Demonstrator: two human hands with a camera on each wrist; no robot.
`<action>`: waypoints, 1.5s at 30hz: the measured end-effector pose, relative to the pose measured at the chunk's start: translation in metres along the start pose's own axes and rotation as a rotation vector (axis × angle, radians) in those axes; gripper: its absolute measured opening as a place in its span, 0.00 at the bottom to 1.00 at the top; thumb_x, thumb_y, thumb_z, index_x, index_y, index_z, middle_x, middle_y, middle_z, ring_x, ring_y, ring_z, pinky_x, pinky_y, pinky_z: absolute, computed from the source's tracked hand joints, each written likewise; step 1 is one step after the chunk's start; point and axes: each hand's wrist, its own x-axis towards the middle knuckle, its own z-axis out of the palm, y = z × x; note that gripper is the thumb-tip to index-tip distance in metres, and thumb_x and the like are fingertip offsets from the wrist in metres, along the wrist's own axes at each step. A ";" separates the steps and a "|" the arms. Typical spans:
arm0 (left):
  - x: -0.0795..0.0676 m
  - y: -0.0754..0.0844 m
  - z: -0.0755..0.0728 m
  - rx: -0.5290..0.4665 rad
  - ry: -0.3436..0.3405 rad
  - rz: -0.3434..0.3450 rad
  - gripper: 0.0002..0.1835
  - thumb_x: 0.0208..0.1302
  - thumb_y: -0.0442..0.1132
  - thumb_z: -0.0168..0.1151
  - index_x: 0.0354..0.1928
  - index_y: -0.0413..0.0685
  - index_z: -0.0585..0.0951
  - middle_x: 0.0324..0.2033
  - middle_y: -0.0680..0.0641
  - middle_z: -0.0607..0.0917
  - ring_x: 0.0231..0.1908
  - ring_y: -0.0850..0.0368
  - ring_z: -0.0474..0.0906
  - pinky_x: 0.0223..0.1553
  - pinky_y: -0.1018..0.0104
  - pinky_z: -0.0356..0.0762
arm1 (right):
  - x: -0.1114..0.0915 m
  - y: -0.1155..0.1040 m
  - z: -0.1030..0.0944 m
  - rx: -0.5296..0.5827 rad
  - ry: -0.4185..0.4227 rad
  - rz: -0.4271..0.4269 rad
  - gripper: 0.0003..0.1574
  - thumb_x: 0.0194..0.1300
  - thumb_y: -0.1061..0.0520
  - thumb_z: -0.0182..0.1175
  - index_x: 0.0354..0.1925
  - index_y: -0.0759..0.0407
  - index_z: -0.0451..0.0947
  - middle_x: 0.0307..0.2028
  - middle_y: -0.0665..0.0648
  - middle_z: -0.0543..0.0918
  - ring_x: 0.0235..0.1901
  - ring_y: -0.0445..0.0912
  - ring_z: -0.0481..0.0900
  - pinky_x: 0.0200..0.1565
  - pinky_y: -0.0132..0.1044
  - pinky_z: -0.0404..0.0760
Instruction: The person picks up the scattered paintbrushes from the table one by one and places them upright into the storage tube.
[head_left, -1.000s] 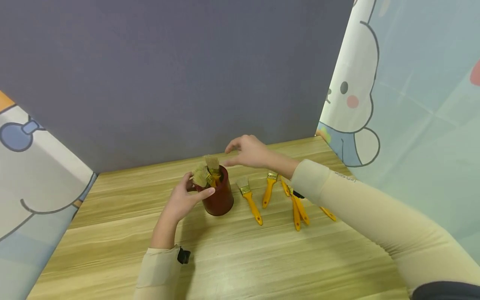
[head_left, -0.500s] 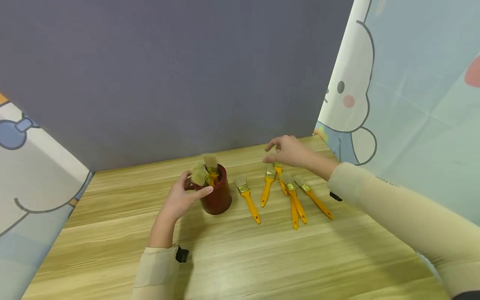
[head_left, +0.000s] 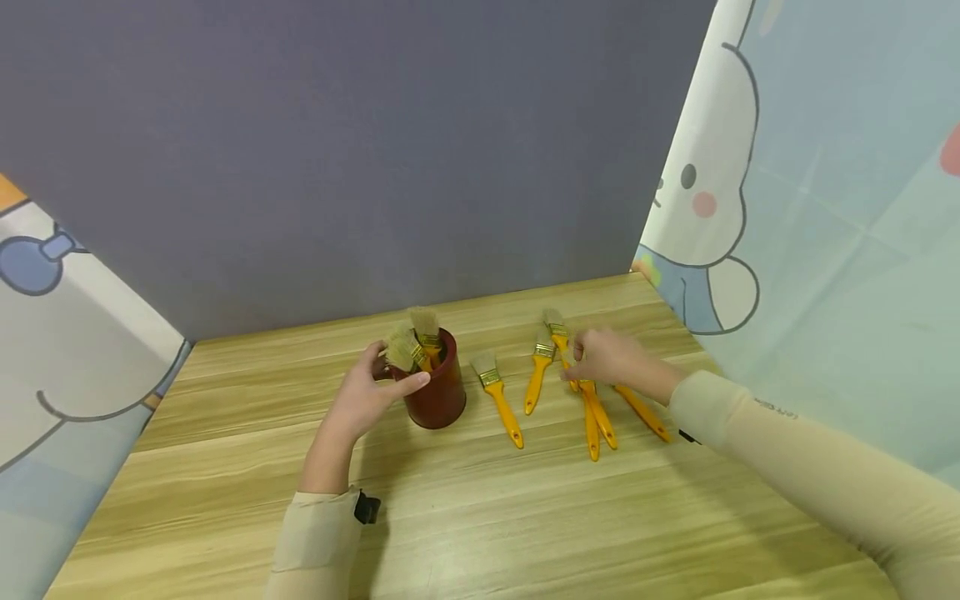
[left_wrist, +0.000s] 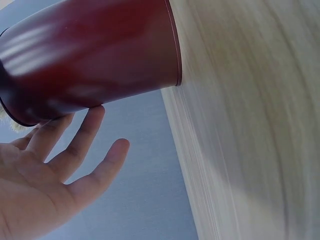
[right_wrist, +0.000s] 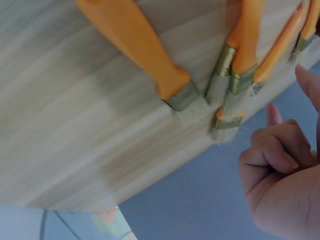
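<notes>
My left hand (head_left: 363, 400) holds a dark red cylindrical pot (head_left: 438, 403) near its rim, thumb on the near side. In the left wrist view, fingertips (left_wrist: 95, 114) touch the pot's wall, while one finger stands away from it. Paintbrushes (head_left: 405, 352) stand in the pot, pale bristles up. Over the loose brushes at the right is my right hand (head_left: 606, 360), holding nothing; in the right wrist view, the index finger is extended and other fingers are curled. It partly hides a crossed pair of yellow-handled paintbrushes (head_left: 600, 421) and another paintbrush (head_left: 642, 410).
Between the hands lie more yellow-handled paintbrushes: one paintbrush (head_left: 501, 402) beside the pot, a second paintbrush (head_left: 538, 375) further right, and a third paintbrush (head_left: 557, 327) behind. The wooden table (head_left: 480, 525) meets a grey panel (head_left: 375, 167) at the back; printed sheets hang on both sides.
My right hand has moved from beside the pot to the right, then lower over the loose paintbrushes. The left hand and the pot have stayed in place.
</notes>
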 end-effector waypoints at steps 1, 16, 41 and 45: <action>0.000 0.000 0.000 -0.001 0.000 -0.004 0.66 0.60 0.69 0.75 0.87 0.51 0.47 0.78 0.36 0.69 0.79 0.38 0.65 0.75 0.36 0.70 | 0.000 0.002 0.002 -0.004 -0.006 0.016 0.25 0.65 0.37 0.75 0.33 0.54 0.78 0.22 0.48 0.72 0.22 0.43 0.66 0.25 0.36 0.65; -0.001 0.005 0.004 -0.001 -0.009 -0.007 0.66 0.61 0.69 0.75 0.87 0.51 0.46 0.79 0.35 0.67 0.80 0.37 0.62 0.76 0.35 0.68 | 0.005 0.019 0.017 -0.023 -0.012 0.081 0.38 0.64 0.36 0.75 0.13 0.46 0.62 0.12 0.44 0.58 0.16 0.39 0.54 0.21 0.32 0.55; -0.001 0.005 0.005 -0.013 0.003 0.010 0.63 0.61 0.67 0.75 0.86 0.51 0.49 0.78 0.37 0.70 0.79 0.38 0.65 0.75 0.36 0.69 | 0.007 0.025 0.024 0.030 -0.006 0.108 0.38 0.64 0.40 0.74 0.10 0.46 0.61 0.10 0.43 0.57 0.13 0.39 0.54 0.18 0.30 0.53; -0.002 0.005 0.004 -0.011 0.003 0.010 0.64 0.61 0.68 0.75 0.86 0.51 0.49 0.78 0.37 0.70 0.79 0.38 0.65 0.75 0.36 0.69 | 0.007 0.025 0.024 0.036 0.001 0.100 0.36 0.65 0.43 0.72 0.11 0.46 0.62 0.11 0.44 0.59 0.14 0.39 0.55 0.18 0.31 0.54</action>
